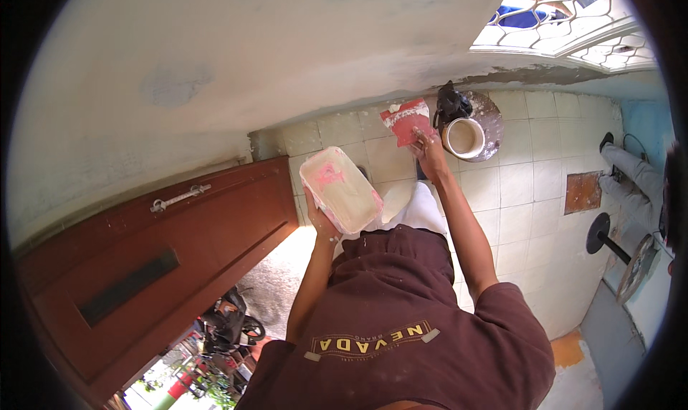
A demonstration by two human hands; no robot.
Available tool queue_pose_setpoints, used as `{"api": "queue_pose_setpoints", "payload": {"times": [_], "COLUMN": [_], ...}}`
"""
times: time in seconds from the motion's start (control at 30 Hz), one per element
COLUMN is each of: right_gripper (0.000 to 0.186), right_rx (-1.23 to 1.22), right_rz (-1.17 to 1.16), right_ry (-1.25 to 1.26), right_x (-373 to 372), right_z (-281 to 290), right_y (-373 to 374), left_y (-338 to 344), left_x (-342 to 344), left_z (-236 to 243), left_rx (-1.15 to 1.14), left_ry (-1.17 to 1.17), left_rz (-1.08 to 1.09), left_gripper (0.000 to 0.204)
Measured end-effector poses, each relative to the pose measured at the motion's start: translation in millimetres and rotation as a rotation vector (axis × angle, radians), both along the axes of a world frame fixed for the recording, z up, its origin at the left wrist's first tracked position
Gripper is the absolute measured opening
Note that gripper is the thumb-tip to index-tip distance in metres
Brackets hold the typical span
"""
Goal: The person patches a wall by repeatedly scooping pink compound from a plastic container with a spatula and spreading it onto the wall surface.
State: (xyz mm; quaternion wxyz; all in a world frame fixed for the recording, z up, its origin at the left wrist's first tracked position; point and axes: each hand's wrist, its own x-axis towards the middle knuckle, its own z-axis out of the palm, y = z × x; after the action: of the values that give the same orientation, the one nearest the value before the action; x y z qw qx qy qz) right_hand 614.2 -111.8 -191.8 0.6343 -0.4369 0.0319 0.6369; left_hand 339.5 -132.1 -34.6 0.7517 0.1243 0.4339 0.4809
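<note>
My left hand (322, 222) grips the side of a rectangular plastic tub (376, 208), its fingers partly hidden beneath. Cream-white putty (351, 195) coats the inside of this tub, with pink showing through in places. Out in front and to the right, my right hand (428, 152) is closed on a red putty spreader (411, 129). White putty lies in a band across the spreader's blade near its far edge. Just right of that hand stands a white round bucket (464, 138), with pale material inside.
A patchy plastered wall (251, 59) rises ahead. The bucket stands on a stained brown round board (490, 116) beside a black bag (451, 103). At left is a red-brown door (143, 259). Another person's legs (634, 174) and a round black stand base (598, 232) are at right.
</note>
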Motion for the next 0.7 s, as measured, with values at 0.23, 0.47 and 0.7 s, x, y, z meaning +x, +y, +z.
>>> {"api": "queue_pose_setpoints", "payload": {"times": [0.23, 0.47, 0.7], "right_gripper": [0.024, 0.021, 0.022], "right_rx": [-0.025, -0.092, -0.105], "right_rz": [-0.040, -0.162, -0.197], "right_ry": [0.017, -0.006, 0.018], "right_x": [-2.4, -7.2, -14.8], "right_z": [-52.8, -70.2, -76.6], "right_y": [78.5, 112.2, 136.7], "left_y": [-7.6, 3.5, 8.7], "left_x": [-41.1, -77.1, -88.2], "left_z": [-8.1, -15.0, -16.2], "left_rx": [-0.041, 0.008, -0.078], "left_ry": [0.037, 0.073, 0.048], "left_rz": [0.032, 0.019, -0.002], "left_gripper": [0.071, 0.067, 0.071]}}
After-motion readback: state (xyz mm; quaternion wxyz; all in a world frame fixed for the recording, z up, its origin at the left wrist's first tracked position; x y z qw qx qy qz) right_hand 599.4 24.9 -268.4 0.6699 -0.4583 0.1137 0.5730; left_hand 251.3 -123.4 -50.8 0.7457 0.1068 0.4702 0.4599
